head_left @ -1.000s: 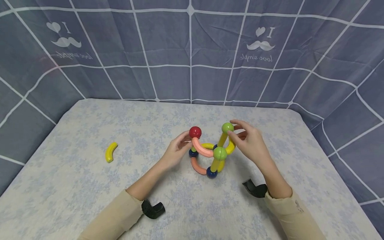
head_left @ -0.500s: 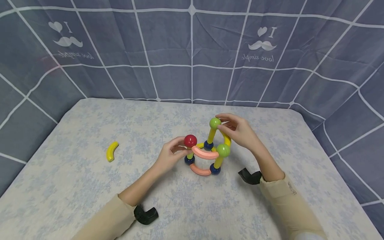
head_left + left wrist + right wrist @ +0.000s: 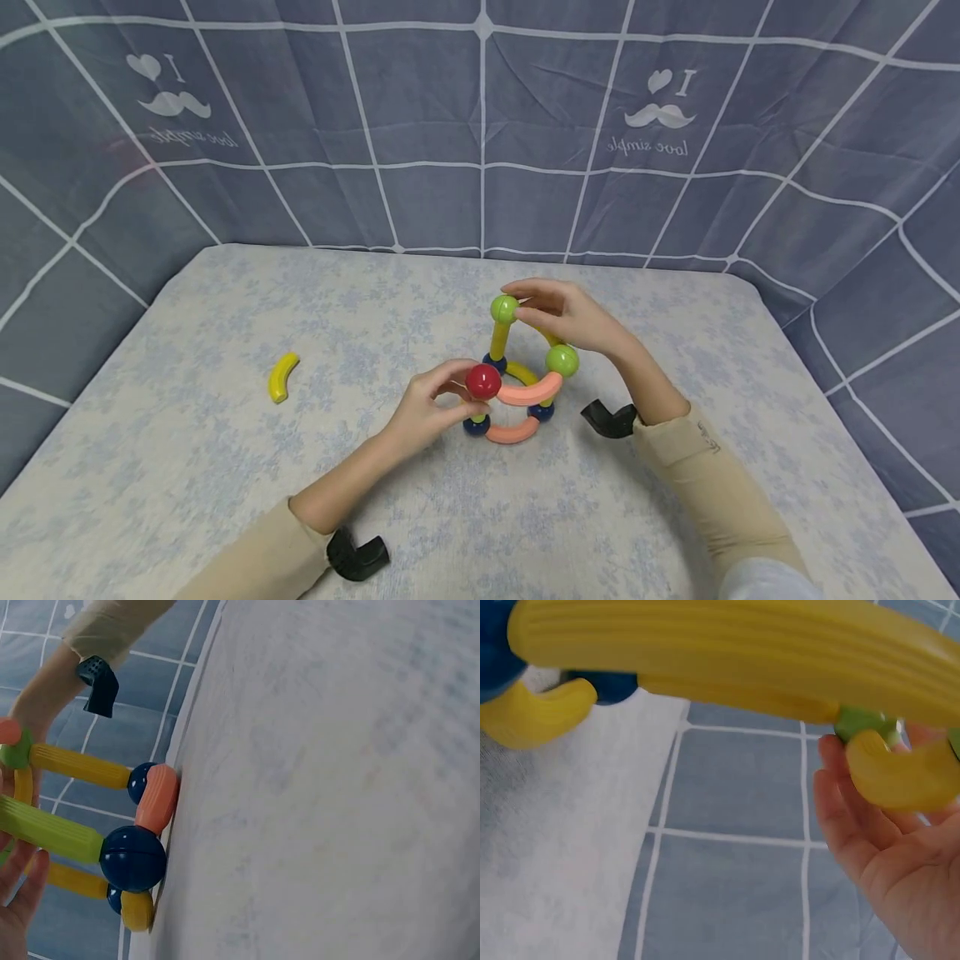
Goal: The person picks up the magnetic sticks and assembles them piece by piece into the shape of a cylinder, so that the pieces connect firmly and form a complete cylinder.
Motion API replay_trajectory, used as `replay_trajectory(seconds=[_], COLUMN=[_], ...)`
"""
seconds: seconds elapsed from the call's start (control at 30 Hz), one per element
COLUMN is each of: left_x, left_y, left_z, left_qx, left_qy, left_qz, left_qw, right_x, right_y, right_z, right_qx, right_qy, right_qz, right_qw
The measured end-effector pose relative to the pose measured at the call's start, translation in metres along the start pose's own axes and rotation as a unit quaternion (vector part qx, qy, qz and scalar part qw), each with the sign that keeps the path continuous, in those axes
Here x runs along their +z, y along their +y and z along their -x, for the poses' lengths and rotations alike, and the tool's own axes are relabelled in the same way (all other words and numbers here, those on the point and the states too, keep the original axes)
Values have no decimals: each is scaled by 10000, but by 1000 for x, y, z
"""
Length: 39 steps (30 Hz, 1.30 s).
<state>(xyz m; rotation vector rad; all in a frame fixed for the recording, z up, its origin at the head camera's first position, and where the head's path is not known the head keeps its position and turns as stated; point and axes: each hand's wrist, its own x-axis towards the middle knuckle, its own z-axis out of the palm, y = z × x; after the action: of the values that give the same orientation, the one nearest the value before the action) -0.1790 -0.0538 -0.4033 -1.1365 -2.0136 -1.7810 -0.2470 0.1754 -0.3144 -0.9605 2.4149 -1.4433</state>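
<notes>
A ball-and-stick toy frame stands on the table, joined from coloured sticks and balls. In the head view my left hand [image 3: 423, 412] holds its near left corner, fingers and thumb around the upright just under the red ball [image 3: 483, 382]. That upright is a light green stick [image 3: 49, 829] on a dark blue ball [image 3: 133, 859]. My right hand [image 3: 573, 321] pinches the far green ball [image 3: 505, 309], atop a yellow stick [image 3: 499, 340]. A curved salmon stick [image 3: 528, 392] runs from the red ball to another green ball [image 3: 562, 361]. Dark blue balls form the lower corners.
A loose curved yellow stick [image 3: 282, 377] lies on the left of the table [image 3: 187, 467]. Black curved pieces stick out at the left cuff [image 3: 357, 557] and right cuff [image 3: 609, 419]. A grey-blue grid curtain [image 3: 420, 208] hangs behind.
The frame has turned counterclockwise as seen from above. The red ball came toward me with my left hand; the far green ball moved left with my right hand; the other green ball swung right.
</notes>
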Motion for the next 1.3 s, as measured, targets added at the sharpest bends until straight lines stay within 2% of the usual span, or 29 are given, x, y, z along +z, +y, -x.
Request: replay_trajectory(seconds=[0.1, 0.17, 0.3, 0.43, 0.57, 0.73, 0.87, 1.0, 1.1, 1.17, 1.23, 1.3], left_x=[-1, -3, -6, -7, -5, 0, 5, 5, -3, -15, -34, -57], left_y=[4, 7, 11, 11, 11, 13, 15, 17, 17, 14, 11, 6], left_z=[-1, -2, -3, -3, -3, -3, -3, -4, -4, -3, 0, 5], left_qx=[-120, -181, -160, -24, 144, 305, 321, 184, 124, 187, 180, 91], left_qy=[-52, -127, -299, -322, -252, -142, -78, -148, -296, -280, -98, 256], left_qz=[-6, 18, 26, -50, -16, -19, -66, -132, -213, -354, -547, -900], left_qw=[9999, 9998, 9994, 9995, 9996, 9994, 9994, 9996, 9993, 9988, 9983, 9956], right_x=[-4, -5, 1, 10, 18, 21, 19, 18, 17, 17, 17, 17], right_y=[-5, -11, -24, -32, -36, -38, -36, -34, -33, -33, -32, -32], right_z=[9, 20, 47, 67, 76, 78, 78, 78, 78, 78, 78, 78], right_qx=[221, 296, 404, 538, 752, 790, 788, 809, 823, 825, 830, 832], right_qy=[283, 629, 1185, 1362, 1398, 1475, 1466, 1439, 1429, 1405, 1379, 1356], right_qz=[75, 409, 1237, 1705, 1773, 1602, 1504, 1470, 1462, 1442, 1440, 1461], right_qw=[9993, 9967, 9844, 9744, 9713, 9728, 9745, 9753, 9754, 9760, 9764, 9764])
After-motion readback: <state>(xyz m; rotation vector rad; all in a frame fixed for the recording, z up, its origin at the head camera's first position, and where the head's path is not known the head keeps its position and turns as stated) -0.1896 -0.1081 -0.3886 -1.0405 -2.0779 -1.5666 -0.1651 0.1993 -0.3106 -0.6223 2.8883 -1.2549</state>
